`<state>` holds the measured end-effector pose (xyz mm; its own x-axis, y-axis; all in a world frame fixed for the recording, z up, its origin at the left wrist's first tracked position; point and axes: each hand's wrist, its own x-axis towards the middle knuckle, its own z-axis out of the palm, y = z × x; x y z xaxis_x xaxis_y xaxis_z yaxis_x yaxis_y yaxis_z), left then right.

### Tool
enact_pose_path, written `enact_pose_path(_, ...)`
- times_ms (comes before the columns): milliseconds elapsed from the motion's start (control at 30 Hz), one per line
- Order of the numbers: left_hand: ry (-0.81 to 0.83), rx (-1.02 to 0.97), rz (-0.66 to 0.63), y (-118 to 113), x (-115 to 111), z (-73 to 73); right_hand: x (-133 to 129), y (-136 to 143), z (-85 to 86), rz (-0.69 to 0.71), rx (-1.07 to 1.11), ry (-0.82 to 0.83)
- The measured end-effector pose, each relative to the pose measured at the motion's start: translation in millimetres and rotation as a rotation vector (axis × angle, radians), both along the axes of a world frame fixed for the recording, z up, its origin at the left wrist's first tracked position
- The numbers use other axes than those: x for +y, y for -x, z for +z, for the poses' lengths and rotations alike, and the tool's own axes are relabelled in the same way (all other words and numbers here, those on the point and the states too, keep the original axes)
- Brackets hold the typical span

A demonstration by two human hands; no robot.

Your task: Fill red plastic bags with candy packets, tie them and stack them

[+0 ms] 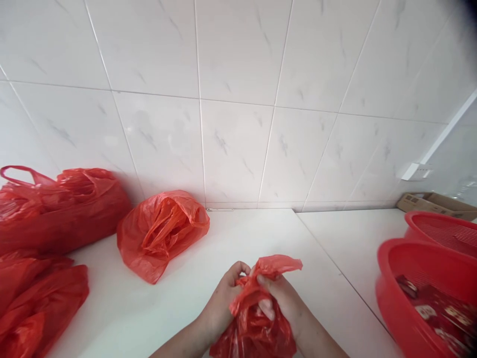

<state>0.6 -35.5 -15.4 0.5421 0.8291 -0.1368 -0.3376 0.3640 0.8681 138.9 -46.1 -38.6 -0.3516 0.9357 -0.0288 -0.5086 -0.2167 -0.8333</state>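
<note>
Two bare hands gripped the twisted neck of a gathered red plastic bag (pixel 257 330), which stood just in front of the person at the near side of a white tabletop (pixel 122 318). The left hand (pixel 224 297) pinched the neck from its left, with the thumb and forefinger bent close together around the film. The right hand (pixel 281 298) clenched the other side, its thumb pressed over the gathered plastic and some fingers partly hidden in the folds. A loose flap of the bag stuck out above the right hand, pointing right, while the fuller body hung below both hands and ran out of the bottom of the view. Whether the neck was already knotted could not quite be told, since the fingers covered it.

Beyond the grip and to its left, a crumpled red plastic bag (pixel 164 236) lay near the wall. Farther left, a bulging red carrier bag (pixel 70 214) rested with one loop handle raised, and another red bag (pixel 40 298) lay in front of it, cut off by the edge of the view.

Right of the grip, a seam separated the tabletop from a second white tabletop (pixel 343 236). Well over on that side sat a red plastic basket (pixel 389 283) holding dark red printed packets (pixel 445 315). A second red basket (pixel 413 219) was just behind it, and an open cardboard box (pixel 421 203) lay farther back, below a white wall socket (pixel 417 172). Pale marbled wall tiles (pixel 238 149) rose behind everything.
</note>
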Motion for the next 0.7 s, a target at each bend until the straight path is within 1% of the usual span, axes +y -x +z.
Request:
enact_pose_path(67,-0.080,0.008,0.026,4.2,0.2,-7.1,2.7,-1.3,-3.0,-0.140,-0.091,0.066)
enact_pose_path(167,-0.215,0.026,0.056,9.1,-0.8,-13.6,3.3,-0.3,-1.8,-0.302,-0.295,0.049)
enact_pose_path(233,-0.226,0.020,0.083,8.4,-1.5,-14.3,0.8,1.2,-0.6,-0.342,-0.491,0.011)
enact_pose_path(300,-0.176,0.009,0.093,5.5,-0.9,-14.2,-2.7,1.7,-1.2,-0.303,-0.627,-0.020)
enact_pose_path(333,-0.140,0.009,0.093,4.1,0.2,-14.7,-4.3,1.2,-2.0,-0.270,-0.620,-0.038)
enact_pose_path(367,-0.103,0.013,0.099,3.3,1.7,-15.9,-5.4,0.1,-3.0,-0.229,-0.551,-0.054)
enact_pose_path(467,-0.029,0.056,0.171,4.5,8.0,-22.9,-5.5,-6.0,-3.6,-0.072,-0.186,-0.050)
enact_pose_path(533,-0.005,0.072,0.214,6.6,11.4,-27.3,-3.5,-11.0,-0.9,0.031,-0.053,-0.024)
enact_pose_path(600,0.027,0.052,0.225,7.5,12.7,-28.8,-1.3,-14.9,3.8,0.103,-0.035,-0.014)
enact_pose_path(700,0.128,-0.028,0.203,5.8,11.2,-25.4,0.1,-16.4,11.7,0.130,-0.054,-0.031)
